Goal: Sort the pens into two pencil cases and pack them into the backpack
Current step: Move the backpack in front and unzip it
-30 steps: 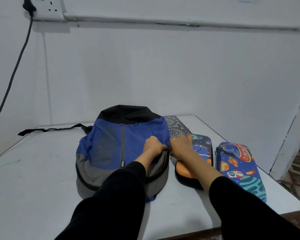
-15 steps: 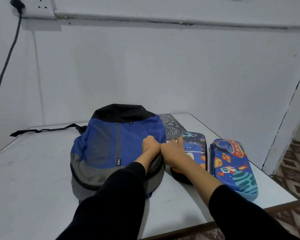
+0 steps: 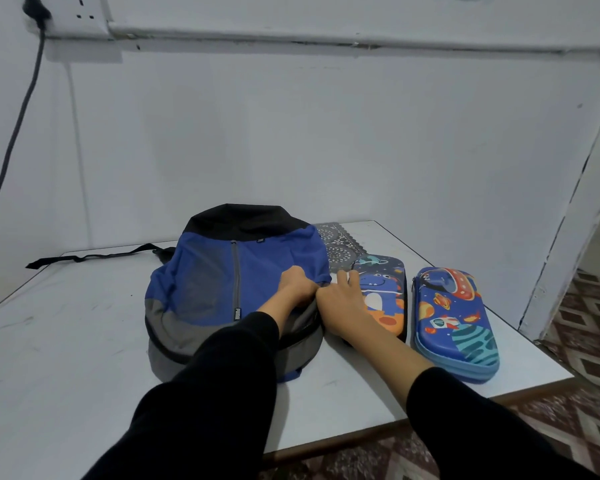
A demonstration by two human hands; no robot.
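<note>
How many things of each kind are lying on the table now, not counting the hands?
Backpack: 1
Pencil cases: 2
Patterned mat: 1
Total: 4

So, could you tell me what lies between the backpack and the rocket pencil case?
The dinosaur pencil case, partly hidden by the right hand; head view.

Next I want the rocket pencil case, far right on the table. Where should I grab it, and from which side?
I'd grip the rocket pencil case across its narrow width near the middle, coming from above. It lies flat, long axis pointing away; its right edge is free, with a slim gap to the dinosaur case on its left.
</note>
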